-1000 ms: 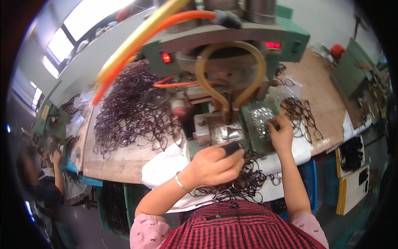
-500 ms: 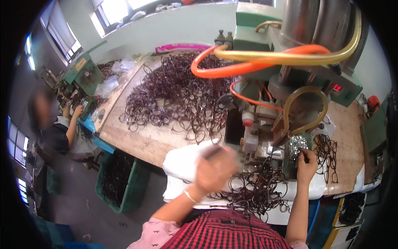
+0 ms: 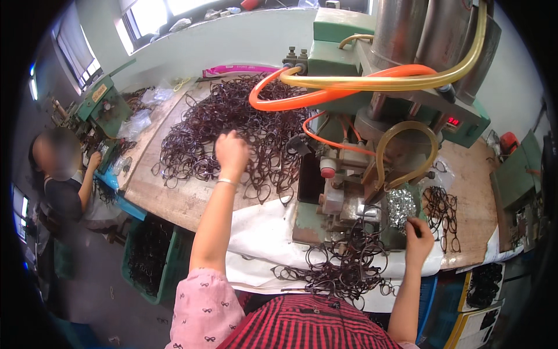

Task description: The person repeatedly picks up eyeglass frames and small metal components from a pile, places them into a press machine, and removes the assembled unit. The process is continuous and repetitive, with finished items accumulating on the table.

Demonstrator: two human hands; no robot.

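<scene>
My left hand (image 3: 232, 156) reaches out over the large pile of dark brown eyeglass frames (image 3: 197, 131) on the table. Its fingers are curled closed among the frames, and what they hold cannot be made out. By the tray of small shiny metal pieces (image 3: 401, 210), my right hand (image 3: 419, 239) has thumb and fingers pinched together; anything between them is too small to name. A tangled heap of eyeglass frames (image 3: 343, 264) lies before me on white cloth (image 3: 256, 232). The green press machine (image 3: 334, 61) stands beyond it, its metal fixture (image 3: 340, 195) next to the tray.
Orange hose (image 3: 290, 104) and yellow hose (image 3: 372, 80) loop across the machine. A smaller group of eyeglass frames (image 3: 444, 212) lies right of the tray. A green crate of frames (image 3: 152, 256) stands on the floor at left. Another person (image 3: 64, 174) works at a machine further left.
My left hand has moved from above the white cloth, forward and left to the large pile. My right hand stays by the tray, fingers still pinched. The view has shifted slightly.
</scene>
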